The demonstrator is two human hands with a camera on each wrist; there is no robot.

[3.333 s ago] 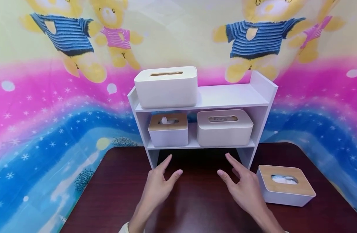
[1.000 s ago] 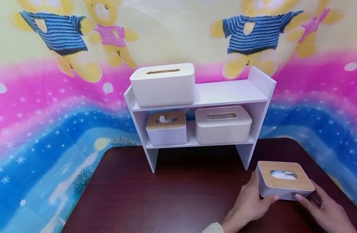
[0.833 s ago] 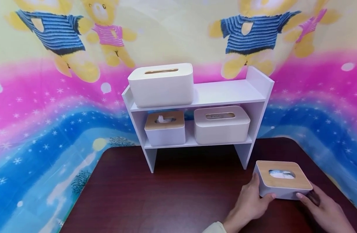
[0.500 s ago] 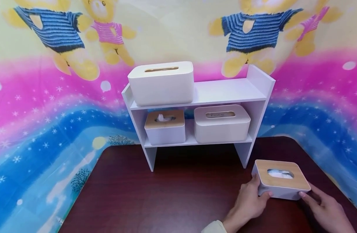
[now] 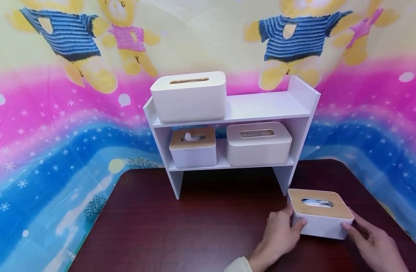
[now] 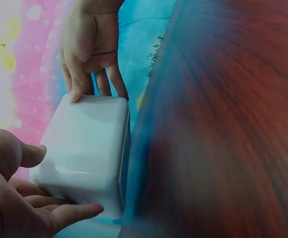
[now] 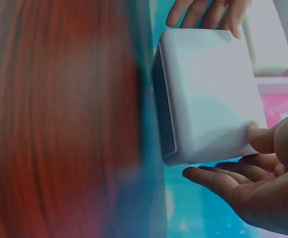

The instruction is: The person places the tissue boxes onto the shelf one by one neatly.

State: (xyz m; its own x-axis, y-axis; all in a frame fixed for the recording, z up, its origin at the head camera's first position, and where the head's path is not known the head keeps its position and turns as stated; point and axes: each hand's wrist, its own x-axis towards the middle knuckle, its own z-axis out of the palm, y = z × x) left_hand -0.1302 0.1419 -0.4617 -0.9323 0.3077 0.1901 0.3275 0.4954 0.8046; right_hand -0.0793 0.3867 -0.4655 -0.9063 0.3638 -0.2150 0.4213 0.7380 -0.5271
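Looking down from the head view, you grip the wood-lidded tissue box [image 5: 320, 213] between both hands: your left hand [image 5: 279, 236] clasps its left end, your right hand [image 5: 374, 245] its right end. The box is just beyond your knuckles on the dark table [image 5: 194, 226], near the white shelf [image 5: 296, 109]. In the left wrist view, thumb and fingers [image 6: 59, 215] curl round the box [image 6: 84, 148]. The right wrist view shows the same clasp on the box [image 7: 208, 94].

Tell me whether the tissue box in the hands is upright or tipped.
Upright: the tissue box has its wooden lid facing up, slot on top, one hand at each end.
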